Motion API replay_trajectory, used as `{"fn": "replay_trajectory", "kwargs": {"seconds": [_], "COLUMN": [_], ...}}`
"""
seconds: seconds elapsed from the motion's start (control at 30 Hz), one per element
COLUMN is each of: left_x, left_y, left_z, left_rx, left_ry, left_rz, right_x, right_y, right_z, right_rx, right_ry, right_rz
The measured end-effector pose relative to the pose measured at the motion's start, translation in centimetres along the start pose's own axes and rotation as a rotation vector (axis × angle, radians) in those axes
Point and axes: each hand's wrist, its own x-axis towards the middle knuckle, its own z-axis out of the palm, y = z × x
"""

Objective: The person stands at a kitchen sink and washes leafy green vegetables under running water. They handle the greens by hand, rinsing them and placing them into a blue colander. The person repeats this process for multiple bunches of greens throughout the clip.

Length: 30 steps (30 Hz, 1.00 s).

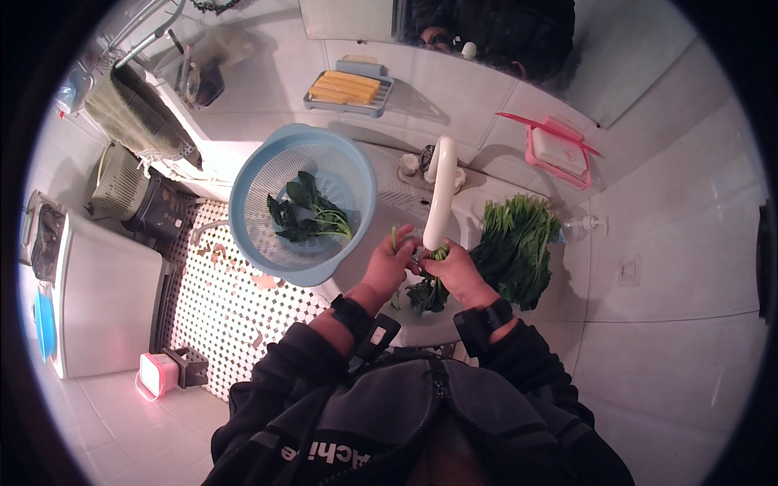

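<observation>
Under the white curved faucet [441, 194], both hands meet over the sink basin. My right hand [462, 277] is closed around the green stems of some leafy greens [428, 295], whose dark leaves hang below it. Fingers of my left hand [391, 263] are bent around a thin green stem that pokes up between them, close to the same greens. The faucet's spout partly hides where the fingertips meet. To the left, a light blue colander [247, 235] holds a few more leafy greens [312, 209]. A large pile of uncut greens [516, 251] lies right of the basin.
A clear pump bottle [585, 225] stands beyond the pile. On the wall are a grey soap rack [348, 91] with yellow bars, a pink soap dish [559, 152] and a mirror [502, 40]. A white cabinet [109, 296] and pink-and-white bucket [156, 374] are at left.
</observation>
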Motion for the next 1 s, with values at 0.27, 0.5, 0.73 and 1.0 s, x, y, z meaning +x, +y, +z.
{"fn": "replay_trajectory", "kwargs": {"seconds": [0.27, 0.5, 0.73, 1.0], "left_x": [0.4, 1.3, -0.2, 0.4], "left_y": [0.7, 1.1, -3.1, -6.2], "left_z": [0.6, -0.4, 0.1, -2.4], "left_rx": [0.281, 0.224, 0.663, 0.438], "left_ry": [-0.204, -0.451, -0.441, -0.27], "left_rz": [-0.185, -0.164, -0.135, -0.124], "right_x": [0.0, 0.4, -0.3, 0.0], "right_y": [-1.2, -2.0, -3.1, -2.8], "right_z": [0.4, -1.2, -1.3, -2.3], "right_rx": [0.448, 0.312, 0.584, 0.405], "right_ry": [-0.209, -0.118, -0.047, 0.152], "right_rz": [0.065, -0.051, -0.107, -0.104]}}
